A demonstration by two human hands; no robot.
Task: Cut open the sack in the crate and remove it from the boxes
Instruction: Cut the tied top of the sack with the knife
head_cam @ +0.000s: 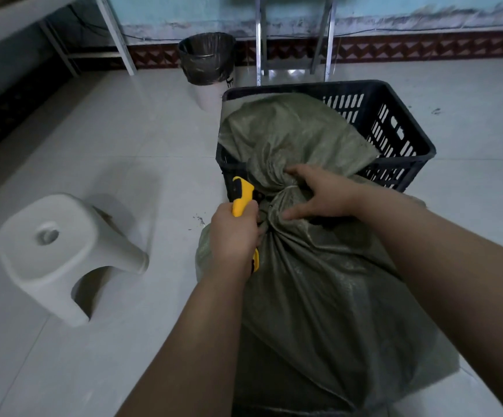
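A big olive-green woven sack (319, 284) stands in front of me, tied at its neck, with its loose top flap draped into a black slotted plastic crate (394, 127) behind it. My left hand (233, 233) grips a yellow utility knife (242, 195) whose tip points up beside the tied neck. My right hand (319, 194) holds the bunched neck of the sack, fingers spread over the fabric near the tie. No boxes show; the sack hides its contents.
A white plastic stool (61, 251) stands on the pale tiled floor to the left. A white bin with a black liner (206, 61) sits behind the crate's left corner. Metal table legs (262, 40) stand at the wall behind.
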